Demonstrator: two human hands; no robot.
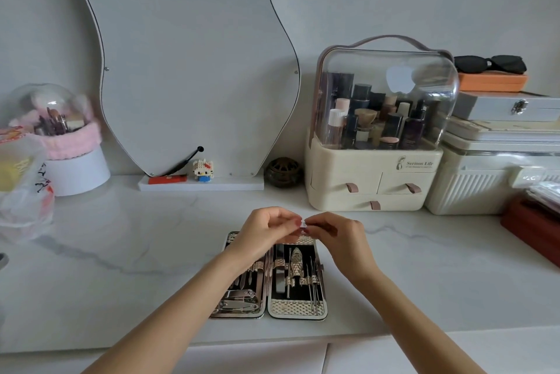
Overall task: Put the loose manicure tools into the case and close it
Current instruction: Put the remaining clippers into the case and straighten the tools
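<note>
Case (298, 311): lies open flat on the marble counter (136, 246), two halves side by side, near the front edge.
Left half: clippers (239, 301) and slim tools strapped in — partly hidden under the left forearm.
Right half: a file-like tool (296, 264) and thin picks (313, 288) held by woven bands.
Left hand (266, 229): raised above the far end of the case, fingers curled, tips pinching a small tool (303, 224).
Right hand (336, 234): meets the left one fingertip to fingertip, also pinching that small tool — what kind it is cannot be told.
Tool position: held between both hands, above the case's far edge, not touching it.
Mirror (188, 64): wavy outline, leaning on the wall behind the case.
On its base: a red lighter (166, 179) and a small block figure (203, 170).
Organizer (375, 143): cream, clear dome, bottles inside, to the right rear.
Right edge: stacked boxes (500, 161), sunglasses (491, 63) on top.
Left edge: a plastic bag (24, 191) and a domed brush holder (60, 131).
</note>
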